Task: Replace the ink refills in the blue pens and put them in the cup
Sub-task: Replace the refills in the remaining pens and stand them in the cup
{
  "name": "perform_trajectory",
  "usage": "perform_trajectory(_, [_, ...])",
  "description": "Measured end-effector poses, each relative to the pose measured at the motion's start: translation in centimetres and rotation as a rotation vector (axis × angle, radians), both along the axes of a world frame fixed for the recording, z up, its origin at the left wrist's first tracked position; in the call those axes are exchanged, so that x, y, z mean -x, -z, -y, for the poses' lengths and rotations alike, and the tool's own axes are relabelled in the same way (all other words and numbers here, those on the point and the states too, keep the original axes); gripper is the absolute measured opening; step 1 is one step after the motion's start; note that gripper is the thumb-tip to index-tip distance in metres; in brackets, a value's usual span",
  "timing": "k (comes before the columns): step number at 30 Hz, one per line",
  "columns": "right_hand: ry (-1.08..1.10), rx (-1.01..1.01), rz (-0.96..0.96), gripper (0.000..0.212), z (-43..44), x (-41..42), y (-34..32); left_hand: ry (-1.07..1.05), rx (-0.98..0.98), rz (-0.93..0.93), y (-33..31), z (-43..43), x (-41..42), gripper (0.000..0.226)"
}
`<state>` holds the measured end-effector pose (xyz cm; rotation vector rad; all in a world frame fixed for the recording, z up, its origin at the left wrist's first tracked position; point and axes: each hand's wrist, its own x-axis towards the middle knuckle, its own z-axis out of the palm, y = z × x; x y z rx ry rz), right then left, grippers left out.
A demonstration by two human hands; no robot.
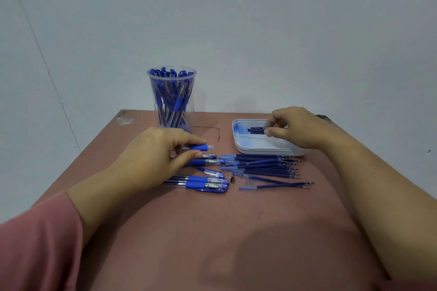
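Two hands work at once here: my left hand [156, 152] curls round an opened pen [201, 147] and holds it low, just before the cup [171, 101], I think so that its empty end waits ready. My right hand [299, 127] pinches dark refills [255, 129] in the tray [260, 150], probably to take one for that pen; more refills [260, 164] and other pens [205, 182] lie on the table [212, 231] between.

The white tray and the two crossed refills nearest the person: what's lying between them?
In the head view, a row of dark blue refills lies side by side on the table between the tray and the two crossed refills.
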<state>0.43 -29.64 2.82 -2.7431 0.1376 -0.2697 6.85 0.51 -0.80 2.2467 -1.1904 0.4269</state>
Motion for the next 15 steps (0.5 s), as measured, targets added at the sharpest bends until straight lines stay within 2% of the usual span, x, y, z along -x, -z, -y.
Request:
perform_trajectory(10, [-0.158,-0.214,0.131,0.013,-5.3,5.1,-1.9,0.013,0.060,0.002,0.0,0.0,0.2,0.034])
perform_trajectory(15, [-0.184,-0.163,0.090,0.015,-5.9,5.4,-2.2,-0.005,0.055,0.008,0.0,0.0,0.1,0.030])
